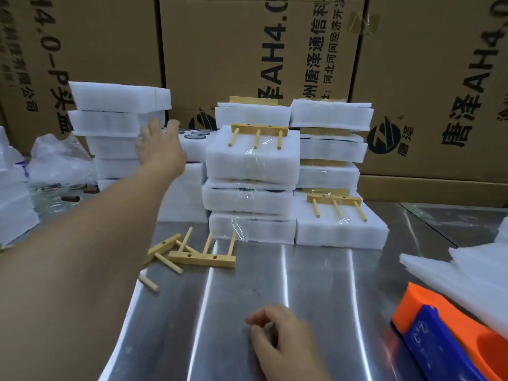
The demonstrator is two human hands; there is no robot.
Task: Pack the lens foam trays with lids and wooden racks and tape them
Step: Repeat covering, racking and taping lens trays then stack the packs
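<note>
My left hand (159, 149) reaches far forward with fingers spread, at the edge of a tall stack of white foam trays (118, 127). Behind it lies a foam tray with glass lenses (196, 138) showing. My right hand (277, 334) rests on the steel table (316, 284) near me, fingers loosely curled, holding nothing I can see. Taped foam packs (253, 166) with wooden racks (258, 133) on top stand stacked in the middle. Two loose wooden racks (202, 257) lie on the table in front of them.
An orange and blue tape dispenser (445, 334) sits at the right front, beside thin foam lids (453, 273). Large cardboard boxes (247, 50) wall off the back. A clear bag and loose glass pieces (57, 166) lie at the left, with more foam (13, 199).
</note>
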